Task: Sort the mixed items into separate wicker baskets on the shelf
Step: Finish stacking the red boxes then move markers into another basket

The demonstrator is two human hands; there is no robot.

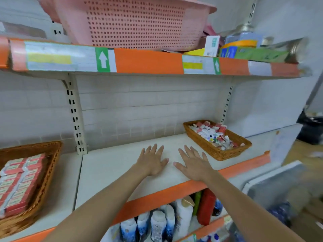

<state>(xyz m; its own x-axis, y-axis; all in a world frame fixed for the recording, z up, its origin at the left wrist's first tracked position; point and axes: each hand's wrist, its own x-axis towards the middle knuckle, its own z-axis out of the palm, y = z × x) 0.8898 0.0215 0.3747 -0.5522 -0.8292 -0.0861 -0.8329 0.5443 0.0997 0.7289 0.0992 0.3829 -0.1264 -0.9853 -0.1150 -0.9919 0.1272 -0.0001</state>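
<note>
Both hands are just lying flat on the white shelf, palms down, fingers spread, holding nothing: left hand and right hand side by side, thumbs nearly meeting. The small wicker basket sits just right of the right hand, stuffed with a jumble of little red-and-white boxes. Well off to the left, a bigger wicker basket holds neat rows of red boxes.

A pink plastic basket sits on the upper shelf; bottles stand on the lower one.
</note>
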